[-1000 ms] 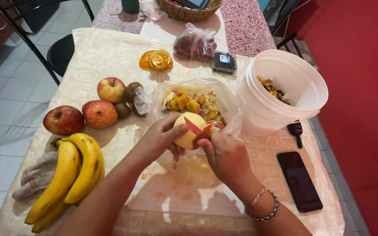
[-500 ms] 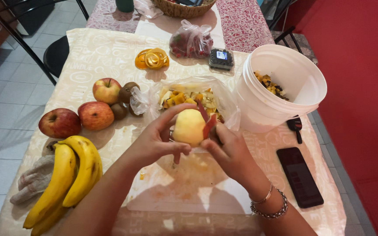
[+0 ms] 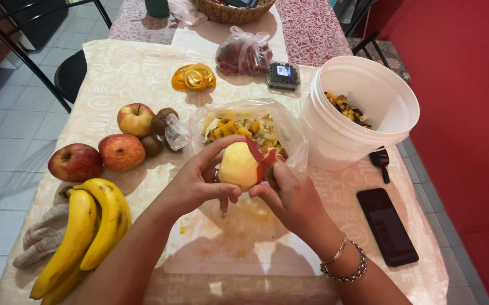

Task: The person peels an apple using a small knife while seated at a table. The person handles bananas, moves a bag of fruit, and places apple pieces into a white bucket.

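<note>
My left hand (image 3: 196, 183) grips a mostly peeled pale yellow apple (image 3: 236, 166) above a white cutting board (image 3: 244, 248). A strip of red peel (image 3: 258, 155) hangs off the apple's right side. My right hand (image 3: 289, 195) is closed against the apple by that peel; a knife blade is hidden, so I cannot make one out. Just behind the apple sits a clear plastic bag (image 3: 289, 133) holding fruit peels and scraps.
A white bucket (image 3: 335, 141) with chopped fruit stands at right. A black phone (image 3: 387, 226) and dark key fob (image 3: 380, 161) lie near it. Three red apples (image 3: 121, 151), kiwis (image 3: 162, 121), bananas (image 3: 94, 226), a cloth (image 3: 41, 240) and orange peel (image 3: 193, 77) lie at left.
The apple has been turned in my hands and lifted slightly; the red peel strip now stands off its right side. The other things on the table lie as before.
</note>
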